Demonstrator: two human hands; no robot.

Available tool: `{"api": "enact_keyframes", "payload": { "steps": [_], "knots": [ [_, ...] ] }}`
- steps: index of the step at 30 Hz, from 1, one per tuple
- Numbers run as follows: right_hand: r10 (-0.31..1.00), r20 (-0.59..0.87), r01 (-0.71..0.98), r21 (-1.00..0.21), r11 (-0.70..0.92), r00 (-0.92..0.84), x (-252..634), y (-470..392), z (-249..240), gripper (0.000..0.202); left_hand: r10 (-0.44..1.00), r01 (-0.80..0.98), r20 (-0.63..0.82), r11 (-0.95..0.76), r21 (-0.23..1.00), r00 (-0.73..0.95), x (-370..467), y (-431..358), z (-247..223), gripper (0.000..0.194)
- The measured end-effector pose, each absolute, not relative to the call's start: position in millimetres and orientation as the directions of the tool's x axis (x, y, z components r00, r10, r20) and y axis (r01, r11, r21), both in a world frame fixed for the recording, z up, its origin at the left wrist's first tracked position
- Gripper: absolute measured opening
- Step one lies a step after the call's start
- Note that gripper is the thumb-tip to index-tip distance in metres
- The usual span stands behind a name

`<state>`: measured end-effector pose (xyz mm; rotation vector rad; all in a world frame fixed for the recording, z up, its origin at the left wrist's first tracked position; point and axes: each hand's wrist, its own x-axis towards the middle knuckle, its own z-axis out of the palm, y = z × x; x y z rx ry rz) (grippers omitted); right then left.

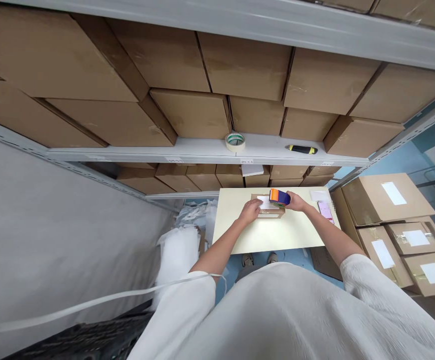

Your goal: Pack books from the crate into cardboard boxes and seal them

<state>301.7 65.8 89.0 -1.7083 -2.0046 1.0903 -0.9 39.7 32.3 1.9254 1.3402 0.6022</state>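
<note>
A small cardboard box (257, 215) lies on the pale yellow table (236, 239), with a white paper (263, 202) on its top. My left hand (250, 211) rests on the box's left end, touching the paper; its fingers show in part, and whether they grip the box is too small to tell. In my right hand (296, 201), fingers wrapped round it, is an orange and dark blue tape dispenser (279, 197) over the right part of the box. A phone (325, 211) with a pink screen and a white paper slip (318, 195) lie at the table's right.
Boxes fill the shelves ahead. The middle shelf (202, 148) bears a tape roll (235, 142) and a yellow-black knife (302, 149). Labelled boxes (384, 197) are stacked at the right. White plastic packing material (178, 255) stands left of the table. A white cable (101, 301) crosses my left sleeve.
</note>
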Motion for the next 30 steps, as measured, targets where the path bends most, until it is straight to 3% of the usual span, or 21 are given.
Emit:
{"api": "enact_keyframes", "payload": {
  "steps": [3,5,7,10,14,21,30],
  "knots": [
    [0.925,-0.262,0.699,-0.715,0.006,-0.277,306.5,64.8,88.5,0.047,0.992,0.394,-0.06,0.013,0.919,0.109,7.1,44.7,45.5,0.021],
    [0.923,-0.261,0.693,-0.721,0.007,-0.281,308.8,64.2,89.2,0.047,0.975,0.165,-0.221,0.217,0.962,0.007,15.9,50.5,57.1,0.014],
    [0.923,-0.262,0.699,-0.715,0.011,-0.282,309.5,63.9,90.1,0.046,0.928,-0.021,-0.37,0.372,0.928,0.042,26.0,56.3,68.6,0.019],
    [0.919,-0.283,0.728,-0.686,0.006,-0.273,308.9,63.6,91.3,0.043,0.898,-0.127,-0.431,0.439,0.89,0.084,39.7,61.3,82.0,0.024],
    [0.918,-0.287,0.764,-0.645,0.024,-0.272,306.5,62.2,93.6,0.04,0.897,-0.126,-0.434,0.441,0.889,0.08,46.5,61.9,89.3,0.04],
    [0.911,-0.244,0.832,-0.53,0.163,-0.333,292.8,62.2,106.4,0.036,0.919,0.064,-0.388,0.392,0.918,-0.066,25.0,61.9,87.2,0.053],
    [0.849,-0.326,0.869,-0.419,0.265,-0.416,277.6,70.0,132.0,0.036,0.884,0.014,-0.452,0.456,0.89,-0.119,10.0,68.6,77.4,0.061]
  ]
}}
